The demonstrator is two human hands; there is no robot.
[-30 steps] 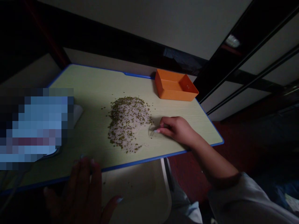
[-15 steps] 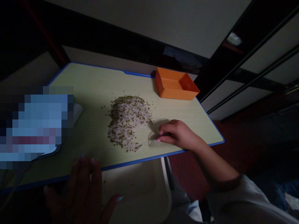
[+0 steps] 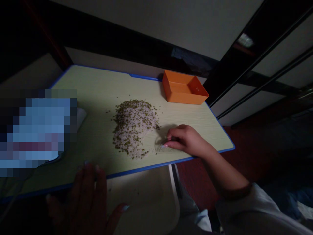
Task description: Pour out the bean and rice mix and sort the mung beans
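Landmark: the heap (image 3: 135, 127) of pale grains and small green beans, spread on the blue-edged tabletop (image 3: 97, 86). Just right of the heap, toward the near edge, I have the right hand (image 3: 188, 140), thumb and fingertips pinched on a clear, see-through piece (image 3: 160, 149), low at the tabletop. Nearer than the heap and to its left, my left hand (image 3: 84, 199) sits in shadow, thumb well apart from the fingers; edge contact I cannot tell. Orange box (image 3: 186, 99): beyond the heap, rightward. Pale bin (image 3: 175, 195): nearer than the heap, below the tabletop.
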